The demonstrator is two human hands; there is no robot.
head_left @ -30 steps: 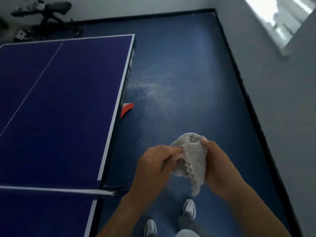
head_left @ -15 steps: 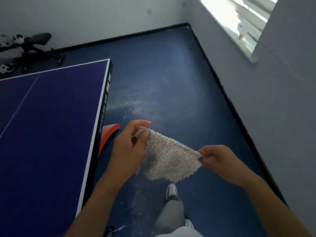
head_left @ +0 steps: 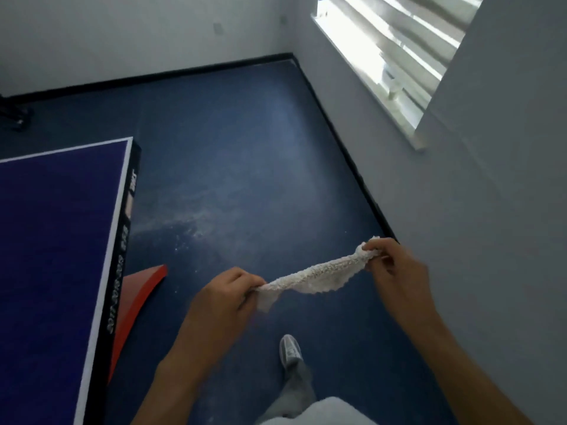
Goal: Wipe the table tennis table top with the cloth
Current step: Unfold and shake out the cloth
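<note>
cloth (head_left: 319, 276) pinched: left hand (head_left: 224, 299), right hand (head_left: 395, 271)

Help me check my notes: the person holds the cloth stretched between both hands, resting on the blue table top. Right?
No. The head view shows the cloth stretched between the left hand and right hand, but in the air over the floor, beside the table top, not resting on it.

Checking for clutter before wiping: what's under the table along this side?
A red curved support sticks out from under the table onto the blue floor. Everything further beneath is hidden by the top.
</note>
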